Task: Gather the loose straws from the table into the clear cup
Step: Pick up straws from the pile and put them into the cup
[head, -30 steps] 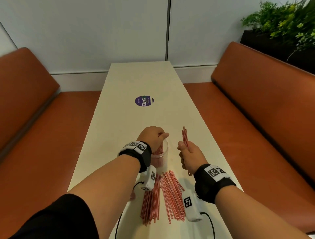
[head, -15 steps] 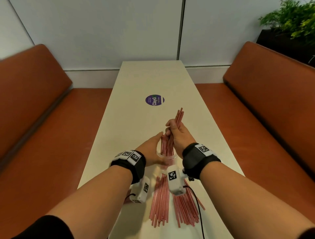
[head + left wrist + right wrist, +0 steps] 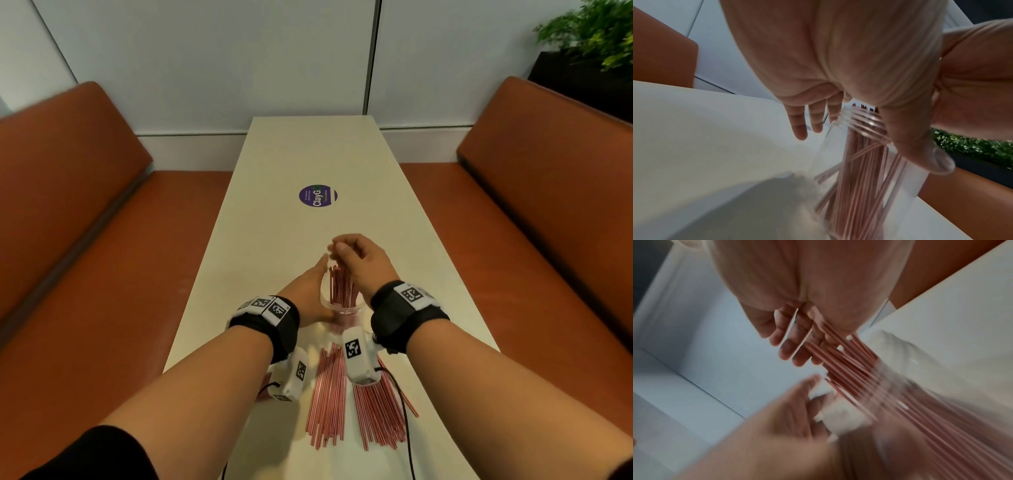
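Left hand (image 3: 310, 294) holds cup (image 3: 342, 313) on table (image 3: 308, 147), fingers straight, thumb on side. Right hand (image 3: 361, 262) above straws in cup (image 3: 340, 286), fingers loose, gripping nothing. Loose straws (image 3: 356, 407) lie nearer person.

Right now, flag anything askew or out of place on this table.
Nothing is spilled or damaged. In the cup, steadied by the left hand, a few straws cross the upright ones at a slant. Two loose piles wait on the table beneath the wrists. The right hand hovers over the straw tops.
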{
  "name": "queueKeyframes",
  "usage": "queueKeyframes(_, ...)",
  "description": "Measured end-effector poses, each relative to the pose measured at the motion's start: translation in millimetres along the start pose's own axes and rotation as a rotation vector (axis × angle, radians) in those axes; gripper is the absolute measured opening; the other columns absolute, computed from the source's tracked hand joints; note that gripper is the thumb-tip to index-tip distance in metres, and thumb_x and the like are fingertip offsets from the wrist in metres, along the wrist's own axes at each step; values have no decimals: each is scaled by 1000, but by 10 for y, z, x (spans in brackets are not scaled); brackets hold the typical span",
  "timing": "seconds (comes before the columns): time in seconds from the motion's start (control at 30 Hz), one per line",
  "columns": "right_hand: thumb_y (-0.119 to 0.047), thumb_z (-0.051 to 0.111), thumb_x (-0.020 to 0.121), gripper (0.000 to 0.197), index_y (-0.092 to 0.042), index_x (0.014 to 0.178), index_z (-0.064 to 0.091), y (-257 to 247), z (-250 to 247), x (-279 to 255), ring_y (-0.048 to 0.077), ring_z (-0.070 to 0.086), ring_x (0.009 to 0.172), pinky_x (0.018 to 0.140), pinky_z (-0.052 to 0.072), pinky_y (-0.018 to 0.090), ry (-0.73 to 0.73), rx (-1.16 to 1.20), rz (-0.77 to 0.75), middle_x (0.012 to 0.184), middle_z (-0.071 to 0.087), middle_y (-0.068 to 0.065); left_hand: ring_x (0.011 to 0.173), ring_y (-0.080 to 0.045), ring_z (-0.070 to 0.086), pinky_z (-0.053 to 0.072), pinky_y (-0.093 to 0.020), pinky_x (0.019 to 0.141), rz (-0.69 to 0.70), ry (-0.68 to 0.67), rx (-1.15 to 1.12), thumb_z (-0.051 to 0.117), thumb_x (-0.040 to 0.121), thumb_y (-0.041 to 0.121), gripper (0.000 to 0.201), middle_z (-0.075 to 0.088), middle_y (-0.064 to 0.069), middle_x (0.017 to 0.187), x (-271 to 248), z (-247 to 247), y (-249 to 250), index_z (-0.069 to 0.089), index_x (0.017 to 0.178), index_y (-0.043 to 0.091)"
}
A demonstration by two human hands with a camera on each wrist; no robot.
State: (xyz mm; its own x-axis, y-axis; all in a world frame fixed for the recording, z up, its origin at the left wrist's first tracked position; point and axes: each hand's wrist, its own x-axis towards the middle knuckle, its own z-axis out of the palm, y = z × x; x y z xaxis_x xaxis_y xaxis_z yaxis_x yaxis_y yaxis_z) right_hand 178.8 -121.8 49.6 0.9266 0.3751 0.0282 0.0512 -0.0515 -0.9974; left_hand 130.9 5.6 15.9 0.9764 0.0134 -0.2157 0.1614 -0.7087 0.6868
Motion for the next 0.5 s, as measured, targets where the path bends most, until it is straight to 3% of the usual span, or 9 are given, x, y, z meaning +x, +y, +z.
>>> queueKeyframes(0.07, -18, 57, 92, 11, -27, 93, 64, -142, -117, -18, 12, 66, 92, 86, 52, 24, 53, -52, -91, 98, 71, -2, 142, -20, 31, 26, -29, 114, -77, 12, 5, 89, 56, 38, 135, 26, -2, 157, -139, -57, 39, -1, 154, 18)
queueKeyframes(0.13, -24, 61, 90, 5, -24, 94, 63, -202, -294, -108, 14, 65, 90, 83, 52, 24, 149, -130, -126, 95, 69, -2, 140, -21, 34, 29, -31, 113, -136, 114, 71, 85, 64, 38, 113, 29, -4, 155, -304, -78, 41, 17, 151, 14)
queueKeyframes(0.2, -29, 62, 87, 10, -20, 92, 62, -126, -480, -280, 14, 60, 80, 73, 48, 27, 244, -304, -65, 86, 64, -4, 112, -20, 54, 45, -29, 95, -185, 227, 139, 77, 74, 40, 68, 51, -6, 133, -447, -24, 7, 46, 129, 14)
queueKeyframes(0.27, -31, 64, 85, 18, -16, 94, 59, 88, -588, -490, 18, 56, 80, 71, 40, 26, 211, -566, 97, 86, 61, -3, 81, -16, 55, 49, -29, 76, -240, 189, 160, 71, 79, 38, 33, 61, -5, 104, -564, 110, 29, 56, 98, 15)
queueKeyframes(0.33, -38, 68, 80, 38, -13, 105, 55, 373, -572, -706, 23, 58, 89, 73, 43, 27, 38, -860, 299, 101, 63, 5, 68, -16, 56, 53, -31, 67, -283, 34, 183, 70, 80, 39, 29, 64, -6, 89, -639, 305, 96, 59, 86, 13)
queueKeyframes(0.4, -56, 74, 65, 74, -12, 119, 50, 598, -470, -901, 25, 59, 101, 78, 49, 30, -107, -1046, 478, 117, 58, 8, 63, -15, 60, 53, -28, 55, -332, -54, 228, 71, 78, 45, 36, 63, -4, 80, -684, 475, 168, 60, 85, 11)
queueKeyframes(0.5, -69, 78, 45, 104, -15, 126, 43, 746, -321, -1082, 27, 54, 112, 90, 51, 38, -187, -1144, 570, 125, 51, 7, 77, -18, 67, 53, -25, 63, -398, -117, 339, 75, 73, 45, 37, 62, -3, 82, -699, 647, 222, 59, 85, 14)
